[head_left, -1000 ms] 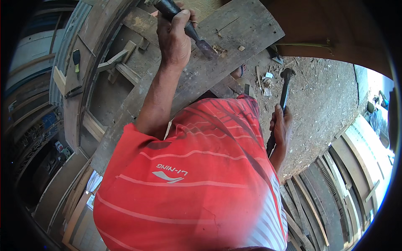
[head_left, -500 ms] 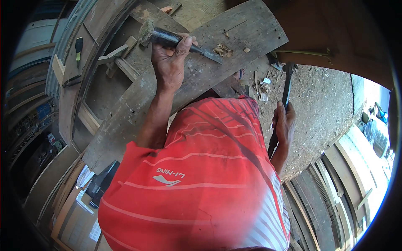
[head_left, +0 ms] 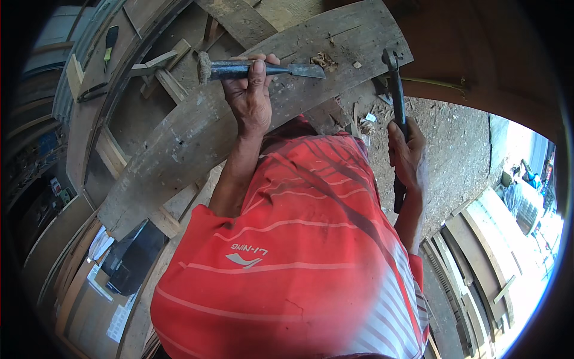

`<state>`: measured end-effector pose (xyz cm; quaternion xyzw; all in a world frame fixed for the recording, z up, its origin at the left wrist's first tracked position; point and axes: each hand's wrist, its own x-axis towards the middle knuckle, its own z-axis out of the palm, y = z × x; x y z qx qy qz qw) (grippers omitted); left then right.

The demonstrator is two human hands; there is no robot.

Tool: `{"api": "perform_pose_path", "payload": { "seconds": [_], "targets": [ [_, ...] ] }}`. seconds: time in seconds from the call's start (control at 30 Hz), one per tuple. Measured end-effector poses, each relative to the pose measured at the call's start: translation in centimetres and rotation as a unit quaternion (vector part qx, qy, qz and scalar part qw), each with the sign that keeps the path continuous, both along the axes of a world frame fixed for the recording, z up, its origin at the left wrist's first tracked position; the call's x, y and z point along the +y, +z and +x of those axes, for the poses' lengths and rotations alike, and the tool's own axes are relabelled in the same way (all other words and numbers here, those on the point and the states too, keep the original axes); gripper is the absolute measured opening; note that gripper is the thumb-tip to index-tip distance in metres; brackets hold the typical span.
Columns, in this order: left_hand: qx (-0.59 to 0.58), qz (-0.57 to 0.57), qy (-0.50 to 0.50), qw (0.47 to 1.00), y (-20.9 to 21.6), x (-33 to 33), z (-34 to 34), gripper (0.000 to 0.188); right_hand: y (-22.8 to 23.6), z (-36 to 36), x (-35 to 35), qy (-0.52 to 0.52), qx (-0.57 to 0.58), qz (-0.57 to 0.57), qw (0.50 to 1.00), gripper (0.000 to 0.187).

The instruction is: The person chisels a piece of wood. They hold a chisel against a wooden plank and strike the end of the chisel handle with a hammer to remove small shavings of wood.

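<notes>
My left hand is wrapped round the dark handle of a chisel, which lies nearly level above the plank. Its flat metal blade points right, and the butt of its handle looks frayed and battered. In my right hand is a hammer, gripped by its dark handle with the head up, over the right end of the plank. Beneath both tools stretches a long, worn wooden plank, running from lower left to upper right. Curled wood shavings and a small wood chip sit on it near the blade.
At the left, a screwdriver and pliers rest on a curved wooden piece. Wood offcuts stand between it and the plank. A brown panel rises at the upper right. Boards are stacked at the lower right.
The hammer has risen and moved left, so its head is now over the plank's right end. The chisel has turned closer to level and shifted slightly right.
</notes>
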<state>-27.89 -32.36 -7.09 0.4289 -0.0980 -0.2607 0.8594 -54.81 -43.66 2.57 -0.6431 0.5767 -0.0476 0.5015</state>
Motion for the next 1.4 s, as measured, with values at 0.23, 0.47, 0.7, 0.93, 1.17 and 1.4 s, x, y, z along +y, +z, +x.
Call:
{"api": "perform_pose_path", "payload": {
  "seconds": [0.23, 0.47, 0.7, 0.93, 1.17, 1.4],
  "targets": [
    [-0.055, -0.003, 0.023, 0.998, -0.6, -0.2, -1.2, 0.026, 2.0, 2.9, 0.1, 0.143, 0.044, -0.099, 0.984, 0.037],
    [-0.186, 0.068, -0.025, 0.98, 0.4, 0.2, -2.1, 0.024, 9.1, 9.1, 2.2, 0.4, -0.115, -0.317, 0.852, 0.045],
    [-0.279, 0.147, 0.013, 0.949, -2.4, 0.1, -1.7, 0.015, 13.9, 14.1, 0.3, 0.572, 0.024, -0.379, 0.727, 0.059],
    [-0.222, 0.139, -0.003, 0.965, 1.8, -0.2, -3.1, 0.01, 14.2, 18.2, -1.8, 0.547, -0.129, -0.483, 0.672, 0.036],
    [-0.142, 0.039, -0.003, 0.989, 1.3, -1.2, -3.2, 0.006, 16.2, 19.3, -3.3, 0.661, -0.011, -0.456, 0.595, 0.046],
    [-0.138, 0.053, -0.013, 0.989, 0.1, -1.0, -3.4, 0.009, 16.5, 19.3, -2.0, 0.647, -0.025, -0.456, 0.611, 0.05]
  ]
}}
